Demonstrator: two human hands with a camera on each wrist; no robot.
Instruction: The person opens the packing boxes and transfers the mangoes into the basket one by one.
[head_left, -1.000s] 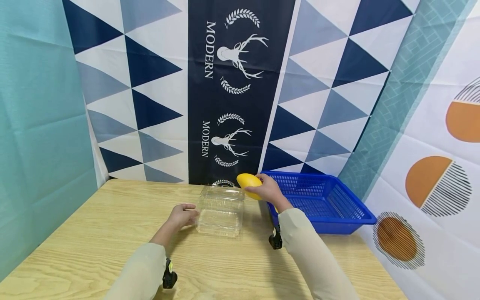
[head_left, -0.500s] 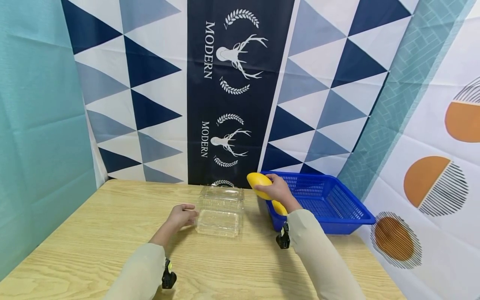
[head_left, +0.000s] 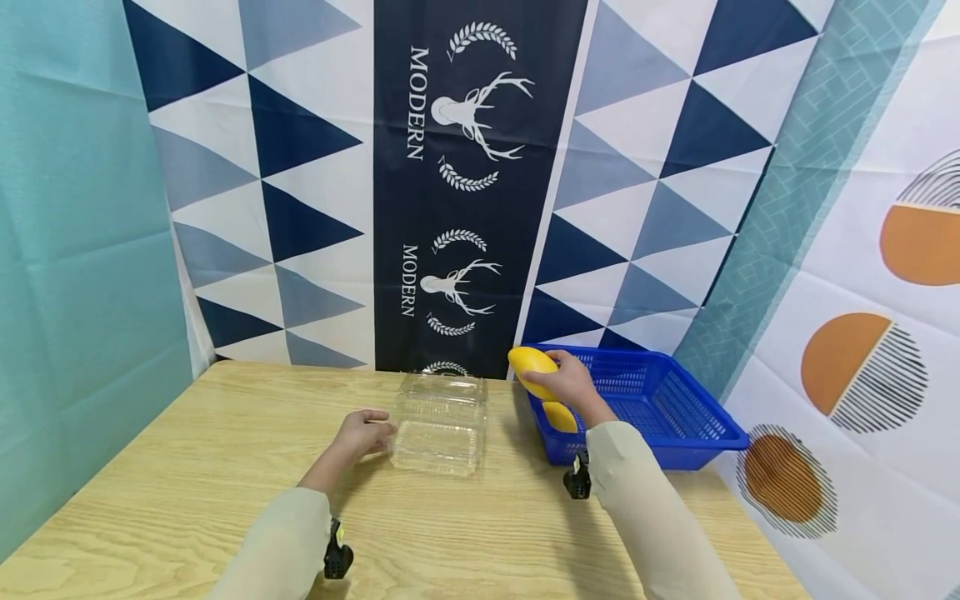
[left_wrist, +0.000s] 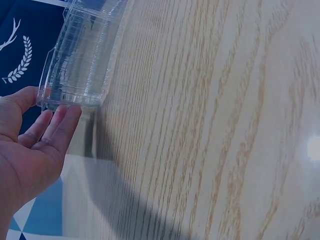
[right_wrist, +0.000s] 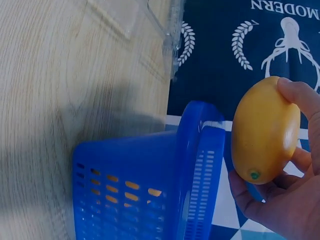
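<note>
My right hand [head_left: 564, 379] grips a yellow mango [head_left: 531, 372] above the left edge of the blue plastic basket [head_left: 697, 454]. In the right wrist view the mango [right_wrist: 265, 132] shows a small green stem spot, with thumb and fingers round its side. Another yellow mango [head_left: 559, 417] lies inside the basket at its left end, beneath the held one. My left hand [head_left: 363, 433] is at the left side of a clear plastic clamshell box [head_left: 438, 446] whose lid is raised at the back. In the left wrist view its relaxed fingertips touch the end of the box [left_wrist: 82, 60].
The wooden table [head_left: 450, 542] backs onto a patterned cloth wall [head_left: 315, 167]. Through the basket's slots in the right wrist view, yellow-orange shapes show inside. A black wrist camera [head_left: 577, 477] sits under the right forearm, and another wrist camera [head_left: 337, 554] under the left.
My right hand has moved right with the mango, from beside the clamshell box to over the basket's left edge. More of the mango in the basket shows now. The left hand stays put.
</note>
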